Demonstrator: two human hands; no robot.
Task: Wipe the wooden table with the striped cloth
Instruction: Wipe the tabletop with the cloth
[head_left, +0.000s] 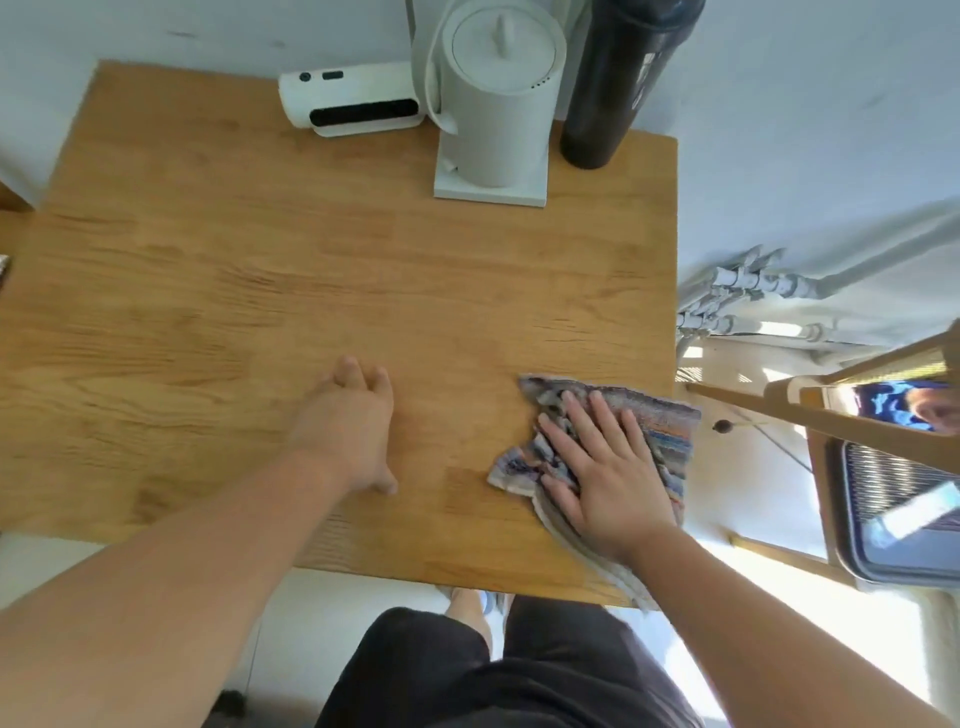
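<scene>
Both forearms reach over the wooden bench (260, 291). Right hand (602, 467) flat, fingers spread, pressing the striped cloth (660, 426) at the bench's near-right corner. Left hand (353, 431), left of the cloth, relaxed, holding nothing.

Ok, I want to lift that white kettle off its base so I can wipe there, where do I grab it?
By the loop handle on the left side of the kettle, gripped through the loop. Come from the front left: the black bottle crowds its right, and a white cylindrical device lies just beyond the handle. It stands upright, so lift straight up.
</scene>
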